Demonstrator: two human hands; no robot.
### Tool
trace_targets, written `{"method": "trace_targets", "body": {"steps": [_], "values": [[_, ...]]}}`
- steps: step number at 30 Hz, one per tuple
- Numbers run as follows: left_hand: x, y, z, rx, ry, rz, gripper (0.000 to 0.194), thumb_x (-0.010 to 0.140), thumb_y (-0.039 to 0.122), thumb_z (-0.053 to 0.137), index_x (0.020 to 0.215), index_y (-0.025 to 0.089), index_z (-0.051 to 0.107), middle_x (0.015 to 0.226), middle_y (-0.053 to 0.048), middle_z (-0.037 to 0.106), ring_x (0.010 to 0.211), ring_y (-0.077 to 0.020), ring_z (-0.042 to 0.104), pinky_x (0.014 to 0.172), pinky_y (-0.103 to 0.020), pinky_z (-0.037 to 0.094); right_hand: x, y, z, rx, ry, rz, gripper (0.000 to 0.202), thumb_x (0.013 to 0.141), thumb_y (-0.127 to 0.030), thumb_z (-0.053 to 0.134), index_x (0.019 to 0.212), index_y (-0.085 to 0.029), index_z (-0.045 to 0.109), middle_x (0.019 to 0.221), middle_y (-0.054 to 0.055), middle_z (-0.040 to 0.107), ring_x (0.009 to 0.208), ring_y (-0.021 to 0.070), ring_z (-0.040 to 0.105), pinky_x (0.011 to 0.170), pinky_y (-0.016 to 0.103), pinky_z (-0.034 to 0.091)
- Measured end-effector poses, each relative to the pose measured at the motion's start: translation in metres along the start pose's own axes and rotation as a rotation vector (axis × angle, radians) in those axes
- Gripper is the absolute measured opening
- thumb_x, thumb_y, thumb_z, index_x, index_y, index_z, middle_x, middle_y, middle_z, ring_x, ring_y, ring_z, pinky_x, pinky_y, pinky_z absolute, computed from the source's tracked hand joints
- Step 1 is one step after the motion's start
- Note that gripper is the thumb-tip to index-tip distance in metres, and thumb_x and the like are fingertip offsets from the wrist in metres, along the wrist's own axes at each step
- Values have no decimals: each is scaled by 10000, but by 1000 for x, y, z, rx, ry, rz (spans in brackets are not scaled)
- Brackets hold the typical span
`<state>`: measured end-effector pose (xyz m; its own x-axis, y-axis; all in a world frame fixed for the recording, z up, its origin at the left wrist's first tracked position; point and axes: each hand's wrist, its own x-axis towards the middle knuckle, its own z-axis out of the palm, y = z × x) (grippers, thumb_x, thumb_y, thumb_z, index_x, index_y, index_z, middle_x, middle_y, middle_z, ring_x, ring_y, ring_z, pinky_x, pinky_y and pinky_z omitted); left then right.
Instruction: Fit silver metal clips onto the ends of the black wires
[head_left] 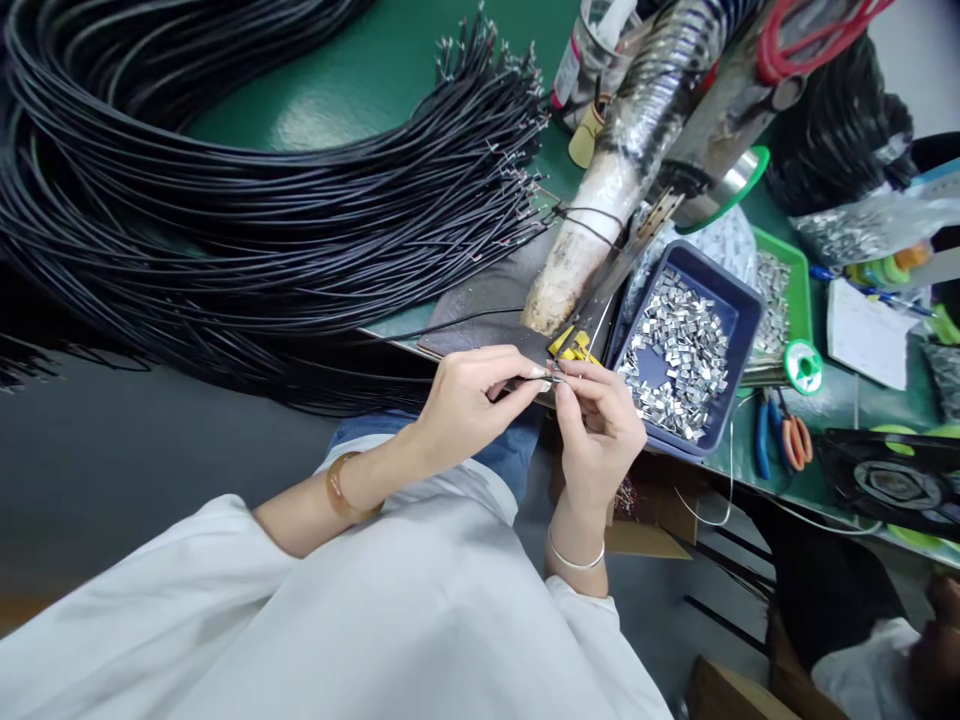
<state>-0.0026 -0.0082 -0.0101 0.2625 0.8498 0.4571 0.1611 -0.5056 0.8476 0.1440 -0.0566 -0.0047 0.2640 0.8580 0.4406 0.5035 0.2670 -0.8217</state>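
Note:
My left hand (463,405) is closed in a pinch on a thin black cable (519,381) close to its end. My right hand (600,425) meets it fingertip to fingertip, thumb and fingers pinched at the tip of that cable; what is between them is too small to make out. Just to the right of it stands a dark blue tray (739,288) holding many small silvery metal pieces (679,345). Beyond my fingers lies a yellow piece (576,345) at the table's edge.
A big bundle of black cables (300,215) spreads across the green table (322,115). A taped duct (581,240) slants down before me. On the right are a green tray (799,280), a solder spool (803,366), pliers (776,435) and a small fan (892,485). Another person sits lower right.

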Motion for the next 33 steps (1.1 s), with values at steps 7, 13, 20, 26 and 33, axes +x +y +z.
{"method": "trace_targets", "body": {"steps": [7,13,20,26,33], "values": [[-7,4,5,-43,-84,-60,140,946,179,561,842,159,652,718,-6,666,634,-102,582,636,-222,455,-5,2,5,-3,22,-5,61,898,-181,651,851,-212,674,1071,29,716,984,173,742,864,379,654],[3,6,0,-760,-266,-633,202,851,322,690,810,153,587,556,70,457,495,-60,401,490,-191,337,-8,4,7,-225,149,-197,144,883,-116,657,957,-229,706,1043,13,745,983,169,733,894,385,638],[12,2,-3,-718,-165,-683,131,736,248,747,707,136,685,615,10,565,575,-76,457,534,-208,341,-6,-2,1,-239,184,-417,215,859,-71,682,1011,-223,678,990,17,771,871,153,756,754,295,642],[16,4,-4,-631,-147,-682,113,727,238,713,673,140,690,602,6,569,562,-80,442,520,-212,324,-5,4,2,-88,122,-265,182,905,-87,606,1031,-218,620,991,24,764,894,166,762,754,334,659],[20,6,-4,-556,-124,-655,144,735,254,706,656,134,694,595,9,558,579,-86,453,539,-211,357,-1,8,-2,-259,57,-362,177,836,-64,683,912,-216,634,999,29,783,906,155,762,817,302,634]]}}
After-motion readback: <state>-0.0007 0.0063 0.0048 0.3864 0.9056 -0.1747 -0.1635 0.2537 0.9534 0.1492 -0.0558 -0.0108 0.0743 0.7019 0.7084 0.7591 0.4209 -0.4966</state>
